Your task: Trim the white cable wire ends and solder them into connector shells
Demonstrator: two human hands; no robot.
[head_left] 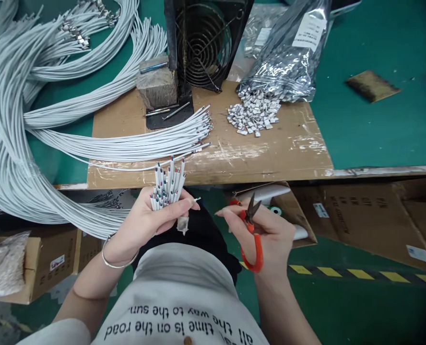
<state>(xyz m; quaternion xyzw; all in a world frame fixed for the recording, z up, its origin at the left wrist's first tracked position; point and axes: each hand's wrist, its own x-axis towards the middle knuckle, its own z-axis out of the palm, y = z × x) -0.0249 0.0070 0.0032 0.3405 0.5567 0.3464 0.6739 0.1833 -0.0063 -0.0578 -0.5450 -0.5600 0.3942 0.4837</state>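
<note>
My left hand [162, 215] is wrapped around a bundle of white cables [168, 184], their cut ends pointing up and showing small coloured wire tips. One cable end sticks out sideways between its thumb and forefinger. A whitish scrap [183, 224] hangs just under those fingers. To the right, my right hand [261, 230] holds wire cutters [252, 230] with orange handles, the dark blades spread apart and pointing up. Its thumb and forefinger come toward each other near the left hand, apart from the cables. Whether anything sits between those fingertips I cannot tell.
A second row of white cables [144, 146] lies on the cardboard sheet [270, 158]. Behind it stand a soldering block [157, 86] and a black fan [204, 43]. Small white connectors [252, 112] spill from a silver bag [288, 52]. Cardboard boxes [357, 220] stand below the table edge.
</note>
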